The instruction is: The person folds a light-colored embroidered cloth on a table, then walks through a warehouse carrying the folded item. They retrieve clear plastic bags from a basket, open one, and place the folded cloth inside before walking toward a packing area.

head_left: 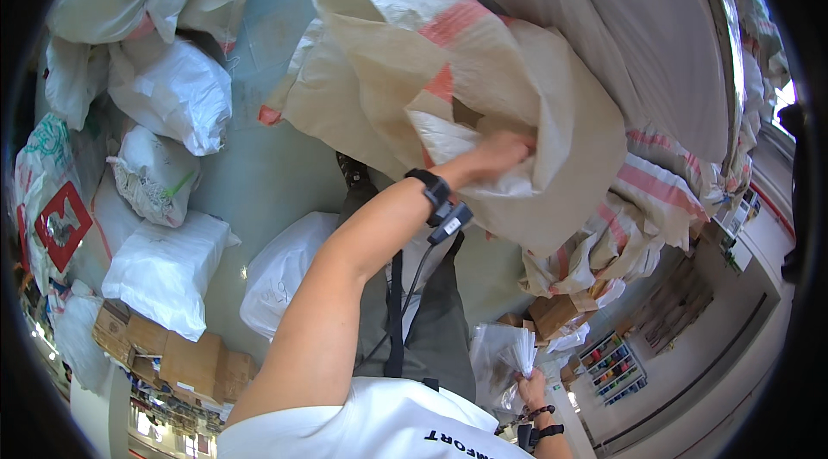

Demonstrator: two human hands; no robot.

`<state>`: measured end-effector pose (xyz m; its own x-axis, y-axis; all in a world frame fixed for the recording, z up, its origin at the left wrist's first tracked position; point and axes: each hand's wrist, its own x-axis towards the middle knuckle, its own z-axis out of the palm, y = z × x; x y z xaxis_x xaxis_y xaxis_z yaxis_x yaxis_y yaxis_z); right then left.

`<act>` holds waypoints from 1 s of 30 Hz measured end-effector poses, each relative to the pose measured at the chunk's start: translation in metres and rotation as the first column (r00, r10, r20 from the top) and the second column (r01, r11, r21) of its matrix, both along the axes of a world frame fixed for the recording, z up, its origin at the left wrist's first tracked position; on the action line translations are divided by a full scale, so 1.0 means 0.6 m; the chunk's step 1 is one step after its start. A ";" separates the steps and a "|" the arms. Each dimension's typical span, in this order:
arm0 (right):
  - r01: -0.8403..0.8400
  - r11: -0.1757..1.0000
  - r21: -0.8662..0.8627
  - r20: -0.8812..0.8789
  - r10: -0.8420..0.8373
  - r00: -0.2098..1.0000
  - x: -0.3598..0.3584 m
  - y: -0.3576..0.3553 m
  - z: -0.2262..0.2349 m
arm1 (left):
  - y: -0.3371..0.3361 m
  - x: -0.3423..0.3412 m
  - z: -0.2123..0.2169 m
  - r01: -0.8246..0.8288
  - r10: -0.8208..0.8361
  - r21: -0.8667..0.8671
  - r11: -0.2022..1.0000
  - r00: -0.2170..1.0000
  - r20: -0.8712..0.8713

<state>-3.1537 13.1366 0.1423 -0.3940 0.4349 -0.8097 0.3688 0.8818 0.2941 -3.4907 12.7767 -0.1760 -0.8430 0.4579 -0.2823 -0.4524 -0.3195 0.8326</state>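
My left hand (pixel 498 154) reaches up and forward and grips the edge of a large beige woven sack (pixel 483 88) with red stripes, its fingers tucked into the sack's folded opening. A black band with a small device sits on that wrist. Down at the lower right, my right hand (pixel 530 387) is closed on a bunch of clear plastic bags (pixel 500 355), held low near my waist. A dark wrist strap is on that arm too.
Several filled white sacks (pixel 172 88) lie on the grey-green floor at left. A white bag (pixel 280 273) rests by my legs. Cardboard boxes (pixel 185 360) stack at lower left. More striped sacks (pixel 630 217) pile at right, beside a shelf with small coloured items (pixel 614 366).
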 end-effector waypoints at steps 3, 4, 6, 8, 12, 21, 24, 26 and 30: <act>0.041 0.999 -0.013 -0.046 -0.042 0.998 0.027 0.011 0.006 | -0.029 0.001 -0.101 -0.405 0.496 -0.476 0.781 0.865 0.078; 0.063 0.998 0.010 -0.018 -0.063 0.998 0.043 0.019 0.007 | -0.041 0.004 -0.146 -0.506 0.530 -0.745 0.435 0.813 -0.243; 0.102 0.995 0.017 0.013 -0.102 0.995 0.086 0.039 0.005 | -0.056 0.018 -0.231 0.065 -0.111 -0.916 0.395 0.994 0.022; 0.057 0.997 -0.045 -0.023 -0.058 0.998 0.136 0.060 -0.001 | -0.051 0.042 -0.288 0.367 -0.359 -0.850 0.377 0.904 0.232; 0.063 0.998 -0.020 0.012 -0.063 0.998 0.240 0.098 -0.014 | 0.017 0.065 -0.291 0.299 -0.246 -0.802 0.517 0.950 0.195; 0.305 0.949 -0.082 -0.057 -0.310 0.949 0.408 0.111 -0.053 | 0.264 0.048 -0.201 0.030 -0.059 -0.686 0.727 0.998 -0.018; 0.465 0.885 -0.009 -0.042 -0.465 0.884 0.439 0.110 -0.064 | 0.263 0.056 -0.219 0.029 -0.035 -0.727 0.686 0.999 0.007; 0.457 0.888 0.050 -0.006 -0.458 0.889 0.465 0.109 -0.066 | 0.256 0.060 -0.231 0.050 -0.036 -0.763 0.644 0.999 0.035; 0.586 0.810 -0.007 -0.077 -0.585 0.808 0.532 0.108 -0.071 | 0.276 0.061 -0.231 0.050 -0.053 -0.782 0.622 0.998 0.021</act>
<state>-2.8343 13.2012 0.0996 -0.1171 0.6149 -0.7799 0.8341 0.4871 0.2588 -3.4538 12.9423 -0.3149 -0.8268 0.1090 -0.5518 -0.4438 0.4762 0.7591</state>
